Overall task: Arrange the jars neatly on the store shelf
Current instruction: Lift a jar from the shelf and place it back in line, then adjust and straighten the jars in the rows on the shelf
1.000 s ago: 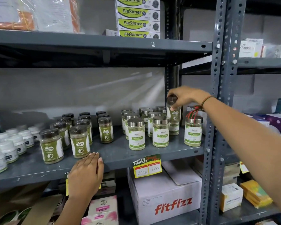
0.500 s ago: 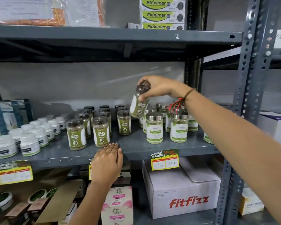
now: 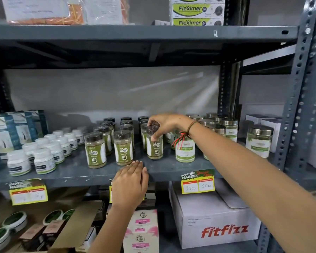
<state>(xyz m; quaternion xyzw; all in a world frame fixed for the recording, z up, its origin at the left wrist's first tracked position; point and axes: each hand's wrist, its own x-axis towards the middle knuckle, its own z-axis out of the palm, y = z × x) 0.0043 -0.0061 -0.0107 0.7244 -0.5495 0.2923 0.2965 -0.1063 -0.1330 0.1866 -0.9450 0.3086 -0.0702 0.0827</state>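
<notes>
My right hand [image 3: 165, 125] grips the dark lid of a green-labelled Caska jar [image 3: 155, 146] that stands upright on the grey metal shelf [image 3: 162, 170], at the right end of the front row. Two matching jars [image 3: 95, 149] [image 3: 123, 147] stand to its left, with several more in rows behind them. My left hand [image 3: 130, 181] rests flat on the shelf's front edge, holding nothing. To the right, a group of steel-lidded jars [image 3: 185, 150] with white-green labels stands partly hidden by my right forearm.
White-capped small bottles [image 3: 44, 160] and blue boxes [image 3: 9, 132] fill the shelf's left end. Another steel-lidded jar [image 3: 259, 143] stands beside the upright post [image 3: 297, 106]. Price tags [image 3: 197, 182] hang on the edge. A Fitfizz carton [image 3: 213, 220] sits below.
My right hand carried the dark-lidded jar leftward from the steel-lidded group and lowered it onto the shelf beside the Caska jars. The left hand stayed on the shelf edge.
</notes>
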